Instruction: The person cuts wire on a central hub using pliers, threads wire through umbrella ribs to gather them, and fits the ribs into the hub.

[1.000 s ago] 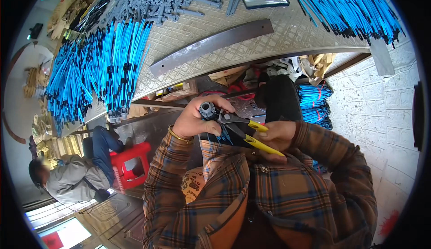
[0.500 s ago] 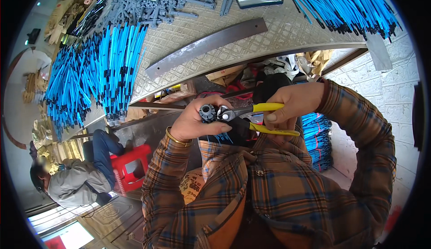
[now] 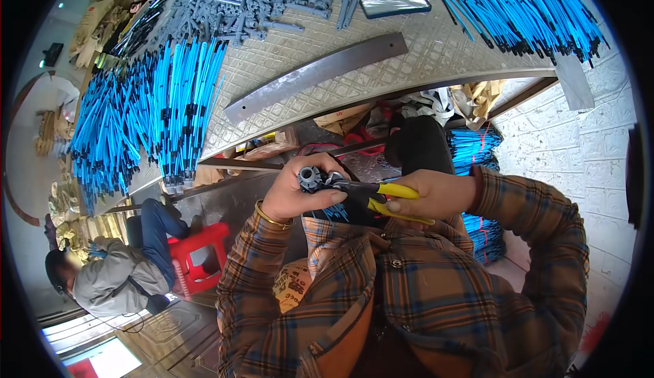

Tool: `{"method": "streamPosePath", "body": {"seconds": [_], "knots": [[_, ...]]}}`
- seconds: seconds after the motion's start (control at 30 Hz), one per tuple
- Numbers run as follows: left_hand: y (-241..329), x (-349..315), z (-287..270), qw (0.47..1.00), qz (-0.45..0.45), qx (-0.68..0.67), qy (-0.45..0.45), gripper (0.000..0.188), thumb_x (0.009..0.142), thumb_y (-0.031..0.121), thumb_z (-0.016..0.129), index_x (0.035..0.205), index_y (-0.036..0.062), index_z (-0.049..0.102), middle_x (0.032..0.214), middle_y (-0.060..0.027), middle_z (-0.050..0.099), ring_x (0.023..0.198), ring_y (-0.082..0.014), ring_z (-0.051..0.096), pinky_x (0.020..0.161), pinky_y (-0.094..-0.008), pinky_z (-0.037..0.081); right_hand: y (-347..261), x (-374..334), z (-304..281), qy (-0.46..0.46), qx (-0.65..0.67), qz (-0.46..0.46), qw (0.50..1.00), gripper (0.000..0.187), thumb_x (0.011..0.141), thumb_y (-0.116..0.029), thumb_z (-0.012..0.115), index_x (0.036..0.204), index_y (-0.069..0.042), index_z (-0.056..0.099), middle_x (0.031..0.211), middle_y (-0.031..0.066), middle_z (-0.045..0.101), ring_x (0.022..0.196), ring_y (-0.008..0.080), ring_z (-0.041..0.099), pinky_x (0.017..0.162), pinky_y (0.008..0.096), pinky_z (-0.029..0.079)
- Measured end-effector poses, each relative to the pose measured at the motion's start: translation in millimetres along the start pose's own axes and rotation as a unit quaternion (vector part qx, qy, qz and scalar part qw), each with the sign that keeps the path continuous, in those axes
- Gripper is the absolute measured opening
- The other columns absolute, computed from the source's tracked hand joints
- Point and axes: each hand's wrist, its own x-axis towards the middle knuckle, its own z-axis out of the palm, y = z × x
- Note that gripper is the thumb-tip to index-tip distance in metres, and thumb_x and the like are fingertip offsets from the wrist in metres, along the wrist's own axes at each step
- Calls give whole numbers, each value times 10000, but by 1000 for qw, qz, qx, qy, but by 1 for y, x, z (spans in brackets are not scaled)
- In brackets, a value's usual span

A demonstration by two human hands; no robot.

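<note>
Left hand (image 3: 300, 197) grips small grey round part (image 3: 310, 178). Right hand (image 3: 429, 194) squeezes yellow-handled pliers (image 3: 371, 193) on it. Best hold part steady, squeeze slowly.

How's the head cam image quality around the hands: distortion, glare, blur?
Head view: strong fisheye, the table edge and metal bar bow, black vignette at the corners. Even daylight; bright patch at lower left. Left hand, right hand and pliers are sharp.
</note>
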Motion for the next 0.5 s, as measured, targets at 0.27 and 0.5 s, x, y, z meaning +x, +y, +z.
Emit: {"method": "streamPosePath", "body": {"seconds": [0.27,0.5], "knots": [[-6,2,-2,1000,11,-8,19,177,713,45,697,846,19,584,822,-13,602,751,-72,541,683,-220,420,-34,-7,-11,26,-146,77,986,326,921,-311,488,1017,-1,524,726,88,568,641,119,557,570,279,458],[-8,0,10,991,2,21,133,215,711,51,716,876,18,583,803,0,580,747,-63,526,686,-208,421,-45,0,-13,126,-399,-4,908,326,871,-325,539,933,-5,544,740,175,593,657,330,585,602,407,451]]}}
